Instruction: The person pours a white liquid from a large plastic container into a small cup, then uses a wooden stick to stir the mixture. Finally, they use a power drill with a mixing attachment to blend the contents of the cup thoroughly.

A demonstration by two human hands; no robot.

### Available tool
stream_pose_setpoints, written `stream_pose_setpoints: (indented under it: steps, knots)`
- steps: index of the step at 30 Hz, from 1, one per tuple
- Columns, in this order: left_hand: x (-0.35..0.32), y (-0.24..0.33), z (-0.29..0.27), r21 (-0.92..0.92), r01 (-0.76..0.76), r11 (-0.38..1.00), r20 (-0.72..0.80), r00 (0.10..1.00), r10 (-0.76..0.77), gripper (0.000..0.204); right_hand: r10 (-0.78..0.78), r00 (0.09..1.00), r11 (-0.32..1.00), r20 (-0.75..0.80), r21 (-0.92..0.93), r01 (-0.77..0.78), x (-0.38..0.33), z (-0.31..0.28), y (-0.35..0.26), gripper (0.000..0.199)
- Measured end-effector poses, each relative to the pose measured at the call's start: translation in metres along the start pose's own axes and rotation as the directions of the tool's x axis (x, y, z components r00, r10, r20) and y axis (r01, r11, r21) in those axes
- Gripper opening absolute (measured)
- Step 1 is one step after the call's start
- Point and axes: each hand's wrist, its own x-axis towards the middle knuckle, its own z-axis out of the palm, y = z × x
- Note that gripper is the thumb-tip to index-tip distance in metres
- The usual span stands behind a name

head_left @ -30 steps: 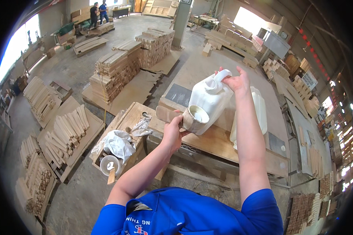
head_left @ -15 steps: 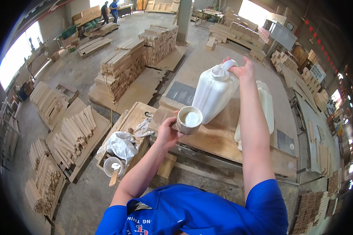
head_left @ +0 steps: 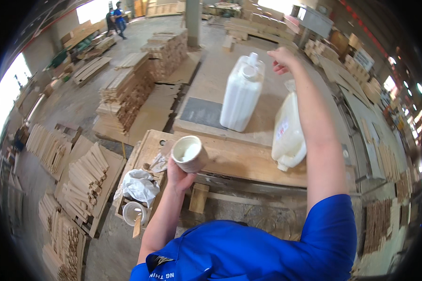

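Note:
My left hand (head_left: pixel 179 177) is wrapped round a round, stained cup (head_left: pixel 194 161) with white stuff inside, held tilted over the near edge of the workbench. A large white plastic jug (head_left: pixel 243 100) stands on the bench ahead, its handle at the top. To the right of that handle, apart from it, hovers my right hand (head_left: pixel 284 61); its fingers are loosely bent and apart, with nothing in them. A second, yellowish translucent jug (head_left: pixel 286 133) lies on the bench below my right forearm, its neck toward me.
Left of the bench, a wooden box (head_left: pixel 147 140) carries a crumpled white cloth (head_left: pixel 139 186) and a tub (head_left: pixel 132 210) with a wooden stick (head_left: pixel 137 225). Stacked lumber (head_left: pixel 122 100) stands beyond. Wooden strips (head_left: pixel 86 182) lie on the left. Two people (head_left: pixel 119 21) are far off.
The white jug has gone from tilted in my right hand to upright on the bench. My right hand has let go of its handle. The cup has moved left and nearer.

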Motion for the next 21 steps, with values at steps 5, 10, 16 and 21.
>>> stream_pose_setpoints:
  steps: [5,10,16,21]
  knots:
    - [-0.005,-0.007,-0.014,-0.067,0.070,0.995,0.007,0.998,-0.069,0.035,0.006,0.999,0.895,-0.044,-0.446,-0.025,-0.064,-0.047,0.033,0.044]
    - [-0.006,-0.018,-0.038,-0.134,0.179,0.975,0.057,0.983,-0.172,0.035,-0.057,0.923,0.996,-0.379,-0.085,0.027,-0.148,-0.064,0.120,0.032]
    - [-0.008,-0.034,-0.023,0.092,0.081,0.992,0.050,0.995,-0.086,0.035,0.171,0.876,0.795,-0.452,0.588,0.149,-0.244,0.037,0.199,0.027]
    - [-0.036,-0.028,0.006,0.333,-0.002,0.943,-0.095,0.995,0.036,0.038,0.201,0.934,0.602,-0.295,0.790,0.120,-0.246,0.073,0.182,0.027]
